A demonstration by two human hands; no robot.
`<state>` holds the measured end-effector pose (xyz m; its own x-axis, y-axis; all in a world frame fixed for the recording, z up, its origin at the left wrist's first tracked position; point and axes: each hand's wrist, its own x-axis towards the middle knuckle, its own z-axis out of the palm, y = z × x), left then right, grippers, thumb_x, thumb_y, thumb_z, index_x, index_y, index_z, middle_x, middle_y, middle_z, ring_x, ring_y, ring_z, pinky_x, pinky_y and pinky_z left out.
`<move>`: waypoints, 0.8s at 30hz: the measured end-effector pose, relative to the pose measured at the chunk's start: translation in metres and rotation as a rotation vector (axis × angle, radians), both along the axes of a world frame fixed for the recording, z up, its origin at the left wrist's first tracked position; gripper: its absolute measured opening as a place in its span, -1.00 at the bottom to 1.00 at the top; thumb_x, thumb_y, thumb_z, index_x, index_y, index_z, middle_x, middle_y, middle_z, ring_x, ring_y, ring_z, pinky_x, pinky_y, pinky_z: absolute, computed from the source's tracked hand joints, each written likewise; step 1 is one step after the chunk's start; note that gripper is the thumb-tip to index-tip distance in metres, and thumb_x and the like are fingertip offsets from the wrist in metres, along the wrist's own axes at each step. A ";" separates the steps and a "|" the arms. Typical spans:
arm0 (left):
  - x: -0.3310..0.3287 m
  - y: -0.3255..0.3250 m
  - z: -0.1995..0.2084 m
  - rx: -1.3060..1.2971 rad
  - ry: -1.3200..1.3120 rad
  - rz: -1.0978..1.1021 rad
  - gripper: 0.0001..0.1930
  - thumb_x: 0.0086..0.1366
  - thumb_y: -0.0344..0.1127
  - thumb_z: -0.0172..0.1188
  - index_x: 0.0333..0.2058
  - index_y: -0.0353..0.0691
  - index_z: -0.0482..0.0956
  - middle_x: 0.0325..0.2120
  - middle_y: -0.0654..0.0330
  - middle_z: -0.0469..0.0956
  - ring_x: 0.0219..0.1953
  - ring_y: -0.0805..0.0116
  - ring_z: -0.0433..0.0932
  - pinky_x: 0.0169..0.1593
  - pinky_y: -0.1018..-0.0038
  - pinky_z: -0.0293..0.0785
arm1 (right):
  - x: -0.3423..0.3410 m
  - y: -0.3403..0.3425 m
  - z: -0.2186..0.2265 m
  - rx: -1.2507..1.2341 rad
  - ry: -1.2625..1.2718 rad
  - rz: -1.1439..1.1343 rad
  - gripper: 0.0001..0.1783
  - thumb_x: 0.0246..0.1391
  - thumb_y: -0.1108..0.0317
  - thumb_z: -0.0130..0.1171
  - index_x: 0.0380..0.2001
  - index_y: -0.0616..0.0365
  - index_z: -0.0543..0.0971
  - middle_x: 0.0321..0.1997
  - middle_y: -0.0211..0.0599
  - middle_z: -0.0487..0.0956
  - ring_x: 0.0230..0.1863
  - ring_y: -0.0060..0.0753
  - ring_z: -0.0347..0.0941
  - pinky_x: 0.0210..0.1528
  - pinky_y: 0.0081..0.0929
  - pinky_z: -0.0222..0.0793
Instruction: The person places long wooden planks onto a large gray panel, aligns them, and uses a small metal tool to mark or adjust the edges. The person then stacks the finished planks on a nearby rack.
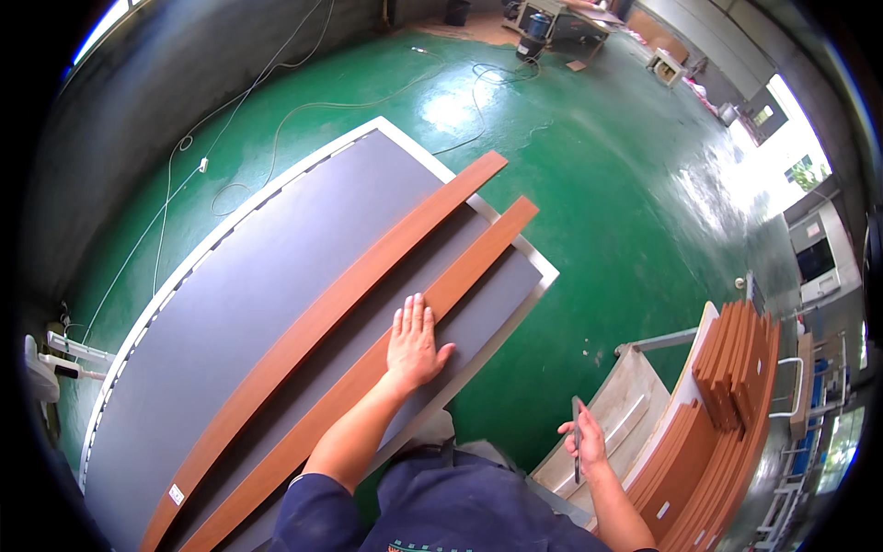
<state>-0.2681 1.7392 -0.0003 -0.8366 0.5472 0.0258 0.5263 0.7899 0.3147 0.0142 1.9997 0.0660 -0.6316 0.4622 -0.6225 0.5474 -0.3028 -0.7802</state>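
Two long reddish-brown boards lie side by side across a grey-topped table (230, 276) with a white rim. My left hand (418, 345) rests flat on the nearer board (469, 267), its fingers stretched out and the thumb spread to the right. The farther board (331, 313) carries a small white label near its lower end. Both boards stick out past the table's far right edge. Off to the right of the table, my right hand (589, 442) grips a thin, dark, flat tool (577, 432), seen nearly edge-on; its exact kind cannot be made out.
At the lower right a cart (589, 414) stands beside stacked brown boards (736, 368). Thin cables (303, 106) trail over the green floor (589, 212) beyond the table. A workbench and a dark blue-topped canister (535, 35) stand far back.
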 end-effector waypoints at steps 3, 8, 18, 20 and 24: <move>-0.034 0.049 -0.004 0.067 -0.006 0.043 -0.12 0.27 0.21 0.03 0.28 -0.48 0.14 0.39 -0.16 -0.09 0.46 0.00 -0.18 0.45 0.19 -0.26 | -0.055 0.049 0.014 -0.009 0.067 -0.032 -0.38 0.36 0.03 -0.16 0.39 0.00 0.12 -0.37 -0.24 0.52 -0.74 -0.64 0.22 -0.75 -0.70 0.06; -0.068 0.105 -0.005 0.069 -0.048 0.084 -0.12 0.27 0.23 0.01 0.29 -0.46 0.14 0.39 -0.14 -0.09 0.46 0.02 -0.18 0.45 0.18 -0.27 | -0.162 0.131 0.012 0.164 0.086 0.209 -0.40 0.28 0.20 -0.02 0.34 0.13 0.23 -0.44 -0.33 0.51 -0.72 -0.69 0.22 -0.73 -0.72 0.08; -0.124 0.246 -0.002 0.146 -0.076 0.188 -0.10 0.19 0.26 0.08 0.26 -0.43 0.22 0.40 -0.10 -0.07 0.46 0.04 -0.17 0.46 0.17 -0.31 | -0.423 0.268 -0.009 0.536 0.325 0.951 -0.44 0.11 0.40 0.20 0.21 0.20 0.42 0.03 -0.32 0.54 0.02 -0.53 0.43 0.09 -0.53 0.34; -0.139 0.281 0.008 0.214 -0.135 0.248 -0.09 0.15 0.22 0.15 0.26 -0.43 0.21 0.40 -0.09 -0.07 0.46 0.02 -0.18 0.46 0.18 -0.31 | -0.463 0.276 0.004 0.580 0.329 1.101 -0.45 0.08 0.38 0.22 0.18 0.15 0.46 -0.13 -0.34 0.55 -0.17 -0.55 0.42 -0.09 -0.55 0.36; -0.167 0.339 0.003 0.326 -0.153 0.253 -0.14 0.10 0.10 0.25 0.22 -0.43 0.27 0.37 -0.13 0.00 0.45 0.04 -0.14 0.46 0.18 -0.28 | -0.529 0.278 0.012 0.652 0.416 1.362 -0.48 0.02 0.38 0.25 0.12 0.05 0.52 -0.42 -0.42 0.45 -0.51 -0.56 0.28 -0.43 -0.58 0.27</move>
